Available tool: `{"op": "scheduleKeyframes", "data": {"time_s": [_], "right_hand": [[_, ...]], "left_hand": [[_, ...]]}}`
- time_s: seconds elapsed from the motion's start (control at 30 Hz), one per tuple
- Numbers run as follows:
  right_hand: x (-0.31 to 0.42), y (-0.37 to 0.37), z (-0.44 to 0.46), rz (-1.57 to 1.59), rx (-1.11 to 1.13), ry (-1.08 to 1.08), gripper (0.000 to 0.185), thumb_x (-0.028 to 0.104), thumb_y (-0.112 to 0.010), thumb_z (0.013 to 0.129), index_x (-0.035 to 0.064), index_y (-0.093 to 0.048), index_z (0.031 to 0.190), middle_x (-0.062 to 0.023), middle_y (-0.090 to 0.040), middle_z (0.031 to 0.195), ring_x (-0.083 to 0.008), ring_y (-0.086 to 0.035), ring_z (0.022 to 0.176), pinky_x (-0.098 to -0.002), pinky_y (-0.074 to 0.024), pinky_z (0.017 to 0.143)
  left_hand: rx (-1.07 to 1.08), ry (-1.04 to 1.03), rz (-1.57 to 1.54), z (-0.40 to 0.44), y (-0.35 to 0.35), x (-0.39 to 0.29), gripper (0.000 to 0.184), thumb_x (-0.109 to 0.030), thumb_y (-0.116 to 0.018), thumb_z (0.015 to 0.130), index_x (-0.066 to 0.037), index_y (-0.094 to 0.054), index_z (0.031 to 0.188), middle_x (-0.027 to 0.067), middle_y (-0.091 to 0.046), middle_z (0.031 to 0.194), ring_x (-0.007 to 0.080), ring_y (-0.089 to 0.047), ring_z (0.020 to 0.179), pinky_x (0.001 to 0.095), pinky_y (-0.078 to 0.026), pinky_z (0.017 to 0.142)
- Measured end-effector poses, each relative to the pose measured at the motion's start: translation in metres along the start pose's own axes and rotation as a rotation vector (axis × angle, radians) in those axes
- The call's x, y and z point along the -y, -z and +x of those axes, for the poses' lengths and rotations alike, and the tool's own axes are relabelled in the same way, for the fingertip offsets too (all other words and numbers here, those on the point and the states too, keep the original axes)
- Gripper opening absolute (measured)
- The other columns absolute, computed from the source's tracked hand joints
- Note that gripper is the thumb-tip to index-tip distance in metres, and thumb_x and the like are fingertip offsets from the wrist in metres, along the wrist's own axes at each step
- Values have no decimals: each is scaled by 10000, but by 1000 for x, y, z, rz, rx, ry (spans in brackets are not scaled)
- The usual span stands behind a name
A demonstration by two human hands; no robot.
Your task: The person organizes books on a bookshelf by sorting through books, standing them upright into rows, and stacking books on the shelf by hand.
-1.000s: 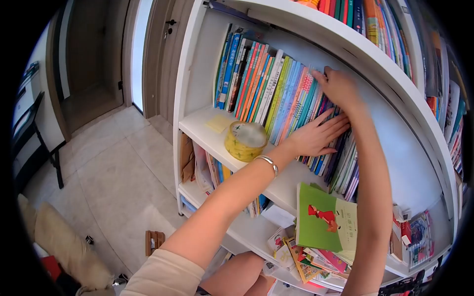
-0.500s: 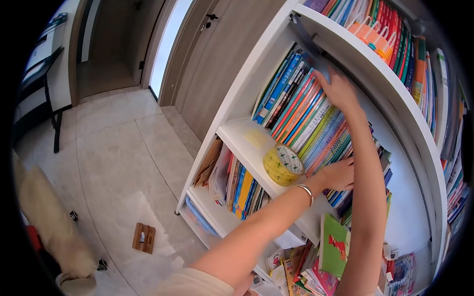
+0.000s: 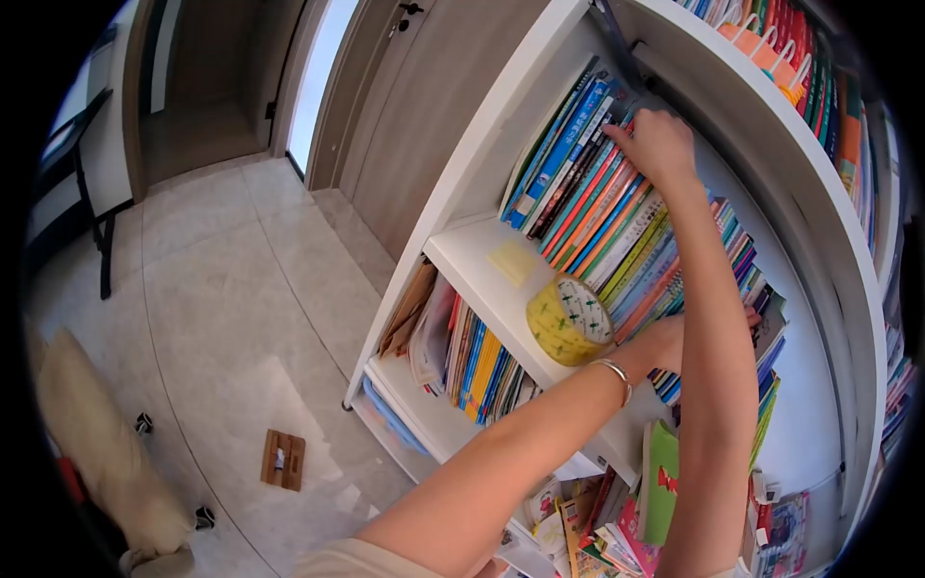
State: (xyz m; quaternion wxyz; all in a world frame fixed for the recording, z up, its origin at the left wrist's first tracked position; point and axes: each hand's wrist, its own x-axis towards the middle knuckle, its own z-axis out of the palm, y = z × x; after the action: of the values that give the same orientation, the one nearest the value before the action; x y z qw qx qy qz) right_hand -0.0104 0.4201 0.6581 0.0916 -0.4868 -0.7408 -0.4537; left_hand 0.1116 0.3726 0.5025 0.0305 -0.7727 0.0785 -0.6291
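A row of thin upright books [image 3: 602, 217] leans on the middle shelf. My right hand [image 3: 657, 144] lies over the top edges near the row's left part, its thumb against the spines and its other fingers curled over the tops. Farther right, my left hand [image 3: 665, 342] is at the lower part of the row, mostly hidden behind my right forearm, with only fingertips showing past it. A silver bracelet is on that wrist. A roll of yellow tape [image 3: 568, 320] stands on the shelf edge in front of the books, beside a pale yellow paper square [image 3: 514, 262].
The white bookcase [image 3: 453, 197] curves away to the right. More books [image 3: 474, 361] fill the shelf below. A green book [image 3: 659, 482] and a loose pile lie at the lower right. A brown wooden object [image 3: 282, 459] lies on the floor, near a beige cushion-like thing [image 3: 106, 433].
The view has swung left and tilted. My right hand has moved left along the book tops. My left hand, earlier spread on the spines, is now mostly behind my right forearm.
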Motion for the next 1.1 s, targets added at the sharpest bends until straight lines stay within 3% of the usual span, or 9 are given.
{"op": "scheduleKeyframes", "data": {"time_s": [0.07,0.13,0.2,0.3,0.57,0.73,0.77,0.9,1.1], "right_hand": [[3,8,0,-44,80,3,525,529,-655,731,15,-664,839,-179,-661,851,-309,-648,822,-396,-510,715],[1,-11,2,6,-24,21,574,554,-676,693,21,-646,903,-171,-660,893,-300,-645,856,-398,-510,731],[1,-15,3,38,-51,6,614,562,-699,663,26,-629,954,-165,-657,928,-294,-641,885,-400,-509,745],[14,-14,9,74,29,-46,623,531,-738,634,31,-614,984,-159,-652,961,-294,-636,912,-403,-507,758],[23,-20,18,24,-8,-69,518,451,-773,606,12,-625,839,-155,-639,877,-312,-628,881,-411,-508,737],[16,-8,7,49,91,-26,544,456,-718,695,9,-629,993,-189,-590,1082,-322,-610,947,-410,-505,783],[10,-5,-1,90,-50,13,531,445,-704,714,24,-621,1027,-178,-584,1108,-322,-604,960,-408,-502,792],[-32,37,-67,203,-425,210,431,347,-645,792,53,-599,1104,-113,-599,1106,-315,-585,991,-391,-479,844],[-125,97,-254,119,-258,26,275,96,-612,803,7,-588,1062,-169,-576,1097,-338,-552,1029,-379,-442,866]], "left_hand": [[32,125,-252,0,19,-14,633,-341,-495,855,-12,-329,1369,127,-291,1452,233,-289,1329,382,-199,1109],[130,80,95,3,29,-18,636,-357,-449,869,-15,-299,1384,115,-267,1466,226,-283,1333,399,-192,1113],[243,-157,943,6,20,-15,645,-371,-409,878,-18,-265,1398,103,-241,1479,226,-274,1338,413,-182,1118],[314,-157,961,12,11,-10,590,-330,-313,903,-58,-225,1419,113,-207,1489,239,-193,1378,448,-106,1126],[199,-97,916,6,14,-17,669,-426,-474,849,-78,-306,1394,77,-223,1485,217,-209,1366,430,-73,1128],[232,-104,891,6,15,-16,663,-438,-483,842,-80,-333,1378,82,-249,1472,219,-204,1364,428,-58,1129],[216,-105,833,5,10,-13,654,-432,-477,845,-72,-336,1373,84,-264,1465,223,-208,1362,432,-65,1128],[308,-89,713,1,-2,-3,640,-415,-442,867,-45,-329,1377,118,-306,1439,258,-237,1347,459,-82,1122],[277,-96,833,12,29,-28,641,-485,-416,871,-67,-382,1356,90,-334,1424,228,-240,1343,443,-90,1121]]}}
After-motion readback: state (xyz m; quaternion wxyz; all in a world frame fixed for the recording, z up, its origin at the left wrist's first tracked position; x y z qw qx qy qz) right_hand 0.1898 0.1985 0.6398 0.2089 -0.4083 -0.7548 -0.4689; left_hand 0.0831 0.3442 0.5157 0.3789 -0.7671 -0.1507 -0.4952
